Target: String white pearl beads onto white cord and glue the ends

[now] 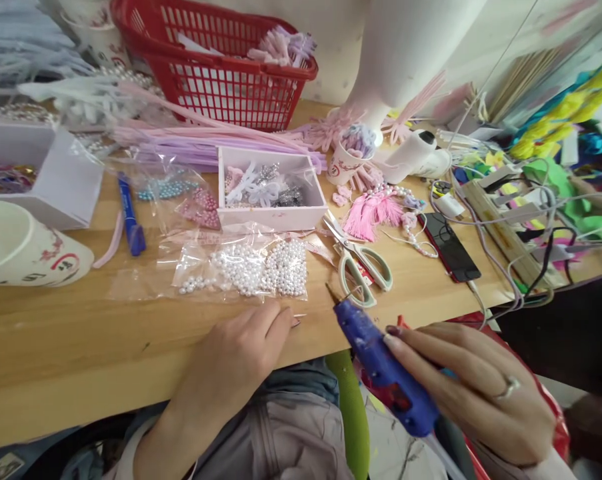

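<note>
My right hand (pixel 471 387) holds a blue glue gun (pixel 385 363), its metal tip pointing up and left near the scissors. At the table's front edge rests my left hand (pixel 245 340), fingers curled together; a thin pale tip shows beside them, and what they hold is too small to name. Just beyond that hand lies a clear bag of white pearl beads (pixel 261 267). Scissors with pale green handles (pixel 358 267) lie to its right. Behind the beads, a white box (pixel 273 217) holds white and silver pieces. Pink and blue beads (pixel 165 188) sit in bags to the left.
A red basket (pixel 231 87) stands at the back, beside a large white form (pixel 405 53). A paper cup (pixel 45 253) and blue marker (pixel 131 220) are left. A phone (pixel 448 247), cables and a wooden strip (pixel 505 240) occupy the right, where another person's hand shows.
</note>
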